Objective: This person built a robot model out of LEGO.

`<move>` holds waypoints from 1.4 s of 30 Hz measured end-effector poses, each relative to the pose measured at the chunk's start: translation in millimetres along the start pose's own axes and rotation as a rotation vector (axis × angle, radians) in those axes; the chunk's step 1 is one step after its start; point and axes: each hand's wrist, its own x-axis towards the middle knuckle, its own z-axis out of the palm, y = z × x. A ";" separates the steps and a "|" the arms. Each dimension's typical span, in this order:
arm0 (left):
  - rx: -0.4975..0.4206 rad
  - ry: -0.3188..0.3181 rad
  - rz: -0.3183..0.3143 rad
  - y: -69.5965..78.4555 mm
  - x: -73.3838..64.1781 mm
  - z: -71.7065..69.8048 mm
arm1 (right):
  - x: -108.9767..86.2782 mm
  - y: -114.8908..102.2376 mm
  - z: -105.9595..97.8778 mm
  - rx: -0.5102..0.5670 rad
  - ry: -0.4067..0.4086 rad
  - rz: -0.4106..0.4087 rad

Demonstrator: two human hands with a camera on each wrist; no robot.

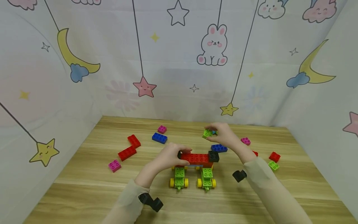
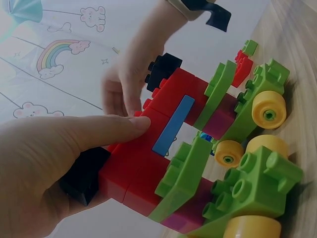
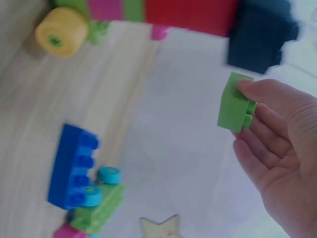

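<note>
My left hand (image 1: pixel 172 155) grips the left end of a toy vehicle built of bricks, thumb along its red bricks (image 1: pixel 198 158). A black brick (image 2: pixel 85 174) shows by the palm, and another black brick (image 1: pixel 213 156) caps the far end. Under the red body are green wheeled bases (image 1: pixel 179 179) with yellow wheels (image 2: pixel 269 109) and a thin blue piece (image 2: pixel 173 125). My right hand (image 1: pixel 222 134) pinches a small light green brick (image 3: pixel 235 104) between thumb and fingers, raised beyond the vehicle's right end. Its studs face the palm.
Right of the vehicle lies a blue brick (image 1: pixel 219 148), beside a green piece with teal wheels (image 3: pixel 101 206). Red bricks (image 1: pixel 127 153), a blue brick (image 1: pixel 159 137) and pink bricks (image 1: pixel 114 165) lie to the left. More loose bricks (image 1: pixel 274 156) lie at right. Printed cloth walls surround the table.
</note>
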 end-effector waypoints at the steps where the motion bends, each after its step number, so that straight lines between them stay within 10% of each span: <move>1: 0.000 0.001 0.002 0.3 -0.1 -0.4 | -0.9 -4.1 -2.1 -0.009 0.006 -0.010; 25: -0.040 0.144 -0.011 7.2 -9.6 -21.5 | -20.6 -64.8 11.1 0.021 -0.026 -0.194; 42: -0.029 0.084 -0.014 5.1 -10.0 -22.6 | -27.5 -67.0 27.8 0.042 -0.042 -0.190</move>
